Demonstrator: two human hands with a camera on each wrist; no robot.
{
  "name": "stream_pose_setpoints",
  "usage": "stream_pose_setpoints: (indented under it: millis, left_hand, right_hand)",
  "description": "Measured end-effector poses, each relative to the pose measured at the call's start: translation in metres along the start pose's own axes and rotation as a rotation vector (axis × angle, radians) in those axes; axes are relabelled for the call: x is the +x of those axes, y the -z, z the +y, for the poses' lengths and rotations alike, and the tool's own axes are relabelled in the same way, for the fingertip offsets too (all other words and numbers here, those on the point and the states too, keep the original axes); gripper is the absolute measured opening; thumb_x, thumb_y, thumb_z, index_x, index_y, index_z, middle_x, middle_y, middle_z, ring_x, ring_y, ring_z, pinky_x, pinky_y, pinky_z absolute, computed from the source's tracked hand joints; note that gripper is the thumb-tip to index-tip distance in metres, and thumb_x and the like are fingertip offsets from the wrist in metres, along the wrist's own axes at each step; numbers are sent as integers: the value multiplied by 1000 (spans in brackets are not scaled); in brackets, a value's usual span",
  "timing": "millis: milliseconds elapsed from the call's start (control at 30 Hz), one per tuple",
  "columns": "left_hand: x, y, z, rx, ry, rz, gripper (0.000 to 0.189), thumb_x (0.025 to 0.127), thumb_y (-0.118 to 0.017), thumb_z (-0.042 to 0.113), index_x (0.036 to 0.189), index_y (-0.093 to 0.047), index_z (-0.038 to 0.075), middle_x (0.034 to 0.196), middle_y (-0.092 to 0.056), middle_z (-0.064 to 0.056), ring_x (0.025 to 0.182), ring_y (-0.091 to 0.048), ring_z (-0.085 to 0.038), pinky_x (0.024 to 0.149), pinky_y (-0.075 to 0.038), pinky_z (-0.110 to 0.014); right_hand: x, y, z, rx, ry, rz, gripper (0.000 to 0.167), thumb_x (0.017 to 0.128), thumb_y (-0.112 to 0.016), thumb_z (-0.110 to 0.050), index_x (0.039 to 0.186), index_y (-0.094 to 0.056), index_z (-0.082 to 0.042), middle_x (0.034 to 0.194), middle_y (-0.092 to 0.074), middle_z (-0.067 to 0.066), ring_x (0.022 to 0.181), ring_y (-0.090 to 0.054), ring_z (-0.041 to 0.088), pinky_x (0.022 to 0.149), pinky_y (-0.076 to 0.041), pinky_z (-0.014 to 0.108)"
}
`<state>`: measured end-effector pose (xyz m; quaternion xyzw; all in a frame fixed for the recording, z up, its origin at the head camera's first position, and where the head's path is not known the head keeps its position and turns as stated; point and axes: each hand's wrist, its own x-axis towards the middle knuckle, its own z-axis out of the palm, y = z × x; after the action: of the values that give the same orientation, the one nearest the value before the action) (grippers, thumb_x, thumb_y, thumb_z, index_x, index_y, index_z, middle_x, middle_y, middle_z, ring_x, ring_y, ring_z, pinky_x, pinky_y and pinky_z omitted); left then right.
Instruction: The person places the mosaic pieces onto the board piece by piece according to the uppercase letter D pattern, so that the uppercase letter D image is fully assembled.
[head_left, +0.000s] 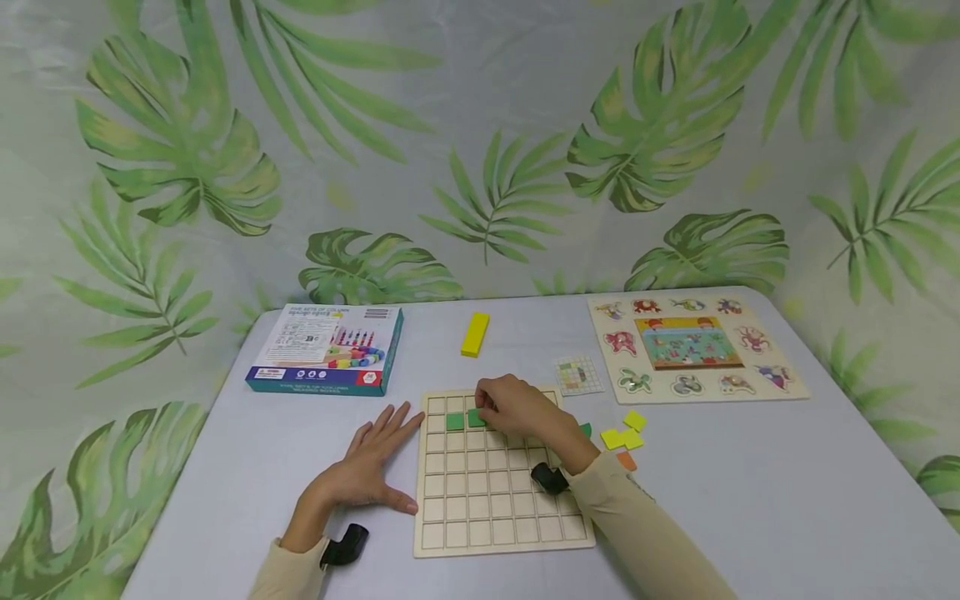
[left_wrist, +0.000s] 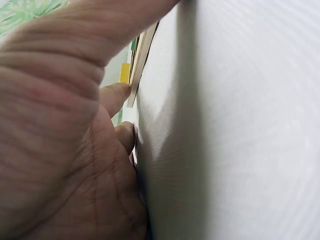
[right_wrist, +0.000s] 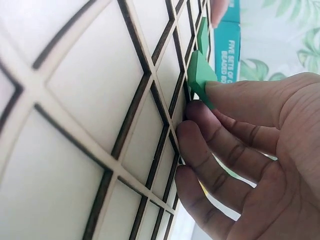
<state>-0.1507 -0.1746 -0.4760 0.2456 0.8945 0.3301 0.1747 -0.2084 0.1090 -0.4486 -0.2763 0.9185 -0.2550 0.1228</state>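
Observation:
A light wooden grid board (head_left: 457,533) lies flat on the table. My right hand (head_left: 517,407) pinches a green square tile (right_wrist: 201,75) between thumb and fingers over the board's top row. In the right wrist view that tile is tilted against the grid. Another green tile (head_left: 455,422) sits in the cell to its left. My left hand (head_left: 366,468) lies with spread fingers along the board's left side, thumb and index fingertip touching its edge. In the left wrist view, the thumb and palm (left_wrist: 55,150) hide most of the board.
Yellow tiles (head_left: 611,439), an orange piece (head_left: 626,460) and a partly hidden green piece (head_left: 586,429) lie right of the board. Behind it are a patterned card (head_left: 579,376) and a yellow block (head_left: 475,335). A boxed bead set (head_left: 326,350) stands back left, a sea-animal puzzle (head_left: 618,321) back right.

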Motion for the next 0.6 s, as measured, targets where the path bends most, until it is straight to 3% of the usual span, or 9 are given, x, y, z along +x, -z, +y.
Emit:
stream_pose_setpoints:
  millis: [600]
  left_hand:
    - [1,-1,-1,8,6,0,126,60,-95,44,160,-25,11,168,-7,-19,154,5,-45,118,5,-67]
  right_hand:
    - [0,-1,-11,-62,-85,-9,10,99,-64,-17,92,-59,-12,80,-58,-2,65,-51,14,60,-44,29]
